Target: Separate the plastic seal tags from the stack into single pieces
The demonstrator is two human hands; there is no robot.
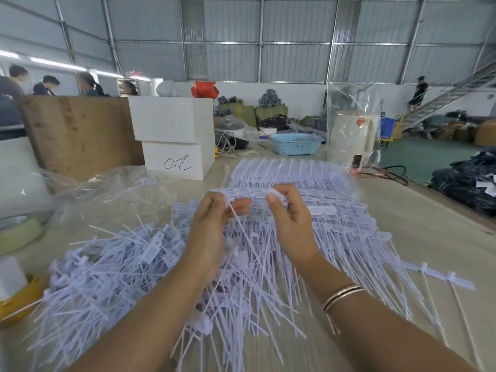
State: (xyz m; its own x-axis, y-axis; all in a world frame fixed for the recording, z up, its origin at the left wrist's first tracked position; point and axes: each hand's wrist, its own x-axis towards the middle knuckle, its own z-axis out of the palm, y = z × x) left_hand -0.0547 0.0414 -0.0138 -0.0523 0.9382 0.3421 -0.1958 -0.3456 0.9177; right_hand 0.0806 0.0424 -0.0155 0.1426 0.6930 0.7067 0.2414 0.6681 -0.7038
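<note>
Both hands, left hand (pixel 214 210) and right hand (pixel 288 210), pinch a white flat-headed seal tag strip (pixel 255 191), heads crosswise, thin tails trailing toward the person.

Bare table (pixel 418 216) rightward; loose tags (pixel 112 277) crowding left.

We see a pale tabletop (pixel 418 218) carrying a stack of joined seal tags (pixel 335 210) at centre, with a heap of loose single tags (pixel 107 277) to its left. Farther back stand 2 white boxes (pixel 174 135), 1 on the other, and a blue basket (pixel 295 143). A tape roll (pixel 18 229) lies at the left edge beside clear plastic sheeting (pixel 112 189).
</note>
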